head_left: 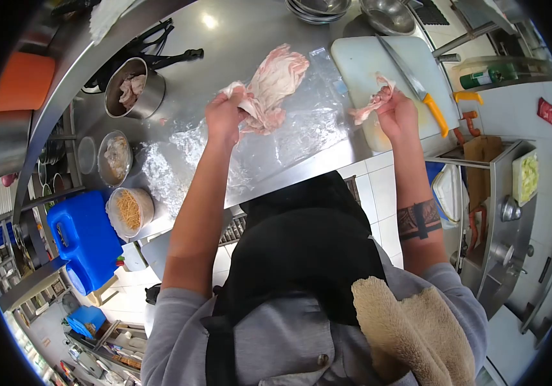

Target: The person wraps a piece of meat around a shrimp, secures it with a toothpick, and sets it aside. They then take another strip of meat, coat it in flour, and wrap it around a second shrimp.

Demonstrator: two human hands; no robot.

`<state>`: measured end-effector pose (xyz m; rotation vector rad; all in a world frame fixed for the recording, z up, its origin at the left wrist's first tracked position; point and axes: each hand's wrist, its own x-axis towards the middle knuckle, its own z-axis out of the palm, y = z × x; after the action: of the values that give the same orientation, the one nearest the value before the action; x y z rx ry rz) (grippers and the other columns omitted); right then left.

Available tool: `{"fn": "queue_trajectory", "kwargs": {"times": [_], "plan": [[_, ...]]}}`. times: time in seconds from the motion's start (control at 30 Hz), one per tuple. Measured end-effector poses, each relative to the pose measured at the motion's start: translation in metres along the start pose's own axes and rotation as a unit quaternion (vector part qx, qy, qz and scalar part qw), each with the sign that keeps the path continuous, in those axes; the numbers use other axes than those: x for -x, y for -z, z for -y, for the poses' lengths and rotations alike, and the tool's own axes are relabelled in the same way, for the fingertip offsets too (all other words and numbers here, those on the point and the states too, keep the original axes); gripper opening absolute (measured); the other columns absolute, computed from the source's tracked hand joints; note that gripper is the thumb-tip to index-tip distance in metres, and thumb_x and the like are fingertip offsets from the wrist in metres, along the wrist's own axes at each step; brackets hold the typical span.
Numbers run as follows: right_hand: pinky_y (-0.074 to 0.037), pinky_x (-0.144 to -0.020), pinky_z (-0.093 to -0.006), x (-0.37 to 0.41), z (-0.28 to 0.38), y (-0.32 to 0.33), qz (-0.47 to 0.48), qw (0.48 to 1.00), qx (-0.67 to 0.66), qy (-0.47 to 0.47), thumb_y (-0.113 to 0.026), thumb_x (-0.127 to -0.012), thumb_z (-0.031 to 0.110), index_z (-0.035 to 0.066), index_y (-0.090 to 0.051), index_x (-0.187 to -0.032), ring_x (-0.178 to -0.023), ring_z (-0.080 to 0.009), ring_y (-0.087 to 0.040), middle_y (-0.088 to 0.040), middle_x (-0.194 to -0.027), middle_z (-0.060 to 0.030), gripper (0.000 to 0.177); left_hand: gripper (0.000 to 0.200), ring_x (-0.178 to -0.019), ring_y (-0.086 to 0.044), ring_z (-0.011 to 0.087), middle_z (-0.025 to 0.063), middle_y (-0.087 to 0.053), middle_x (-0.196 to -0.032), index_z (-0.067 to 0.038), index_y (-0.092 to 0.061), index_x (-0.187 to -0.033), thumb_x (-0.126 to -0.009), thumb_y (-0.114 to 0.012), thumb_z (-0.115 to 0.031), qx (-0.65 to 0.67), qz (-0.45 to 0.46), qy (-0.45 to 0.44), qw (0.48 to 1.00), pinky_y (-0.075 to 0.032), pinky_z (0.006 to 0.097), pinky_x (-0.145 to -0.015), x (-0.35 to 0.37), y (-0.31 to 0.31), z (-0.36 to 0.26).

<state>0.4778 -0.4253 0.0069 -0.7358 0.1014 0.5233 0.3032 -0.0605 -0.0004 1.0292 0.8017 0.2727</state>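
My left hand (224, 117) is closed on the near left edge of a large, thin, pale pink sheet of raw meat (278, 78), which spreads over clear plastic film (308, 132) on the steel table. Over the white cutting board's near left part, my right hand (394, 112) pinches a smaller scrap of raw meat (372, 107) that hangs to the left of the fingers. A knife (404, 67) with a yellow handle lies on the cutting board (359, 55), beyond my right hand.
At the left stand a metal pot (154, 96) with meat pieces, a bowl (116, 159) with pale contents and a tub (132, 212) of shredded food. A blue jerrycan (86, 238) is below them. Metal bowls (388, 16) stand at the far edge.
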Motion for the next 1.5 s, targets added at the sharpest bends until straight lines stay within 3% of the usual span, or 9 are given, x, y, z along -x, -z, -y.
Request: {"fn": "queue_trajectory", "kwargs": {"times": [0.07,0.13,0.23,0.4,0.63,0.9,1.17,1.33,1.5], "plan": [[-0.054,-0.087,-0.0428,0.009,0.003,-0.031,-0.061,0.997,0.047,0.005,-0.040,-0.111,0.011,-0.004,-0.055,-0.118,-0.084,-0.0225,-0.058,-0.058,-0.096,-0.0105,0.022,0.022,-0.099,-0.074,0.0292,0.0163,-0.072,-0.111,0.002,-0.064,-0.118,-0.106,-0.065,-0.016,-0.051,0.026,0.003,0.998,-0.061,0.0414,-0.087,0.001,-0.008,-0.001],[-0.055,-0.089,-0.0439,0.013,-0.002,-0.060,-0.066,0.996,0.059,-0.005,-0.041,-0.112,0.013,-0.004,-0.055,-0.120,-0.087,-0.0254,-0.061,-0.061,-0.099,-0.0128,0.024,0.031,-0.096,-0.074,0.0290,0.0160,-0.074,-0.103,0.005,-0.066,-0.118,-0.103,-0.072,-0.021,-0.451,-0.122,-0.259,0.845,-0.058,0.0396,-0.085,0.007,-0.015,-0.004],[-0.056,-0.091,-0.0437,0.017,-0.024,-0.107,0.007,0.995,0.095,-0.031,-0.044,-0.113,0.016,-0.003,-0.054,-0.124,-0.092,-0.0249,-0.065,-0.064,-0.104,-0.0129,0.024,0.034,-0.092,-0.074,0.0306,0.0157,-0.075,-0.097,0.004,-0.069,-0.120,-0.100,-0.074,-0.024,-0.486,-0.183,-0.440,0.732,-0.055,0.0384,-0.085,0.004,0.002,-0.004],[-0.057,-0.088,-0.0436,0.044,-0.095,-0.198,0.178,0.960,0.132,-0.171,-0.054,-0.109,0.012,-0.004,-0.059,-0.121,-0.092,-0.0270,-0.069,-0.068,-0.105,-0.0153,0.021,0.080,-0.114,-0.071,0.0238,0.0131,-0.077,-0.122,0.001,-0.075,-0.123,-0.107,-0.041,-0.070,-0.204,0.216,-0.100,0.950,-0.055,0.0387,-0.099,0.081,0.026,-0.032],[-0.059,-0.078,-0.0359,0.098,-0.242,-0.260,0.255,0.882,0.320,-0.234,-0.063,-0.102,0.001,-0.002,-0.061,-0.121,-0.086,-0.0189,-0.068,-0.069,-0.101,-0.0098,0.019,0.016,-0.084,-0.067,0.0132,0.0063,-0.075,-0.095,-0.002,-0.075,-0.104,-0.102,-0.072,-0.017,0.136,0.087,-0.045,0.986,-0.054,0.0320,-0.085,0.132,0.151,-0.038],[-0.055,-0.062,-0.0318,0.146,-0.325,-0.278,0.272,0.833,0.357,-0.324,-0.071,-0.102,0.017,0.001,-0.067,-0.110,-0.071,-0.0156,-0.066,-0.068,-0.086,-0.0073,0.018,0.017,-0.069,-0.063,0.0105,0.0035,-0.071,-0.082,-0.001,-0.074,-0.093,-0.099,-0.075,-0.017,-0.048,-0.086,-0.127,0.987,-0.049,0.0293,-0.064,0.164,0.250,-0.037],[-0.047,-0.056,-0.0302,0.171,-0.325,-0.267,0.163,0.883,0.263,-0.354,-0.066,-0.106,0.020,0.004,-0.062,-0.110,-0.064,-0.0112,-0.052,-0.058,-0.081,-0.0010,0.017,0.025,-0.065,-0.059,0.0076,0.0009,-0.071,-0.081,0.000,-0.072,-0.098,-0.106,-0.069,-0.022,-0.034,0.086,-0.080,0.992,-0.052,0.0243,-0.060,0.169,0.253,-0.055],[-0.045,-0.053,-0.0298,0.192,-0.318,-0.254,0.148,0.889,0.272,-0.336,-0.068,-0.105,0.021,0.004,-0.062,-0.107,-0.062,-0.0101,-0.051,-0.058,-0.080,-0.0012,0.018,0.044,-0.064,-0.065,0.0357,0.0236,-0.067,-0.075,0.003,-0.066,-0.093,-0.101,-0.072,-0.040,-0.344,-0.064,-0.243,0.905,-0.053,0.0516,-0.066,0.124,0.247,-0.035],[-0.050,-0.055,-0.0309,0.194,-0.337,-0.231,0.130,0.884,0.328,-0.306,-0.069,-0.104,0.018,0.002,-0.066,-0.100,-0.063,-0.0118,-0.058,-0.063,-0.082,-0.0035,0.017,0.043,-0.076,-0.070,0.0485,0.0254,-0.069,-0.075,0.001,-0.063,-0.086,-0.102,-0.070,-0.039,-0.452,-0.070,-0.312,0.833,-0.053,0.0531,-0.067,0.076,0.243,-0.039]]}}
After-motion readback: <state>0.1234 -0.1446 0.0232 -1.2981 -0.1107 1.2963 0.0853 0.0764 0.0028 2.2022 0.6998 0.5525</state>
